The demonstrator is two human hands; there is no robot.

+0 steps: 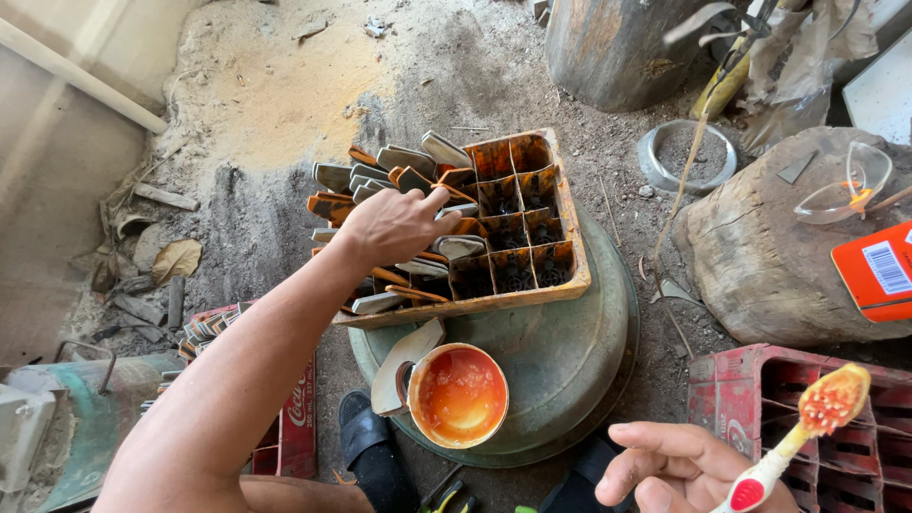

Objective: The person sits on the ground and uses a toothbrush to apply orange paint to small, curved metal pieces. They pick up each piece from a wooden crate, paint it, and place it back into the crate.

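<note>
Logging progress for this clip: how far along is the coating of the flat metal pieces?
Looks done: many orange-edged pieces stand in the crate. In hand: left hand reaches into them; right hand holds a toothbrush loaded with orange paste, above the full cup. Left: one bare piece by the cup; several crate cells are empty.

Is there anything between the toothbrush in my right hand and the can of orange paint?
Nothing visible stands between them. The right hand holds the toothbrush up over the red crate, and the paint can sits open on the upturned metal basin, with only bare basin between.
</note>
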